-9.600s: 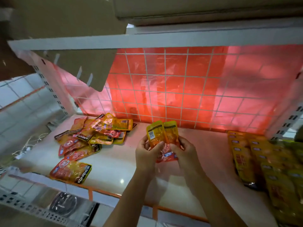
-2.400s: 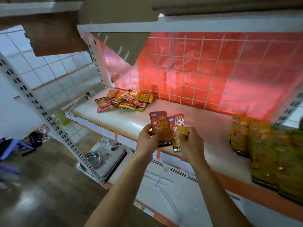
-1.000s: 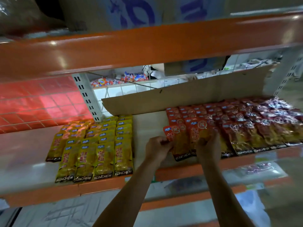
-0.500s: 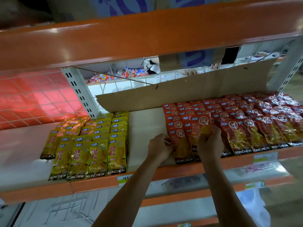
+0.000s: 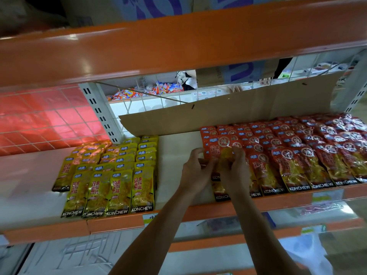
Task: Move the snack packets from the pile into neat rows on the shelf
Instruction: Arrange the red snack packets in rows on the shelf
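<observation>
Now down on the shelf [image 5: 174, 153], at the left end of the red rows [image 5: 297, 155], no longer held up in front. Left hand [image 5: 195, 171] and right hand [image 5: 235, 171] both curled round the packets [image 5: 223, 146]; release likely next.

Left hand [image 5: 195, 172], right hand [image 5: 235, 171] — bare, forearms [image 5: 158, 225] too.

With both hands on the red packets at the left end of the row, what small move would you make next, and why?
Probably lay them flat and let go: the left hand and right hand hold the red packets already atop the leftmost column.
</observation>
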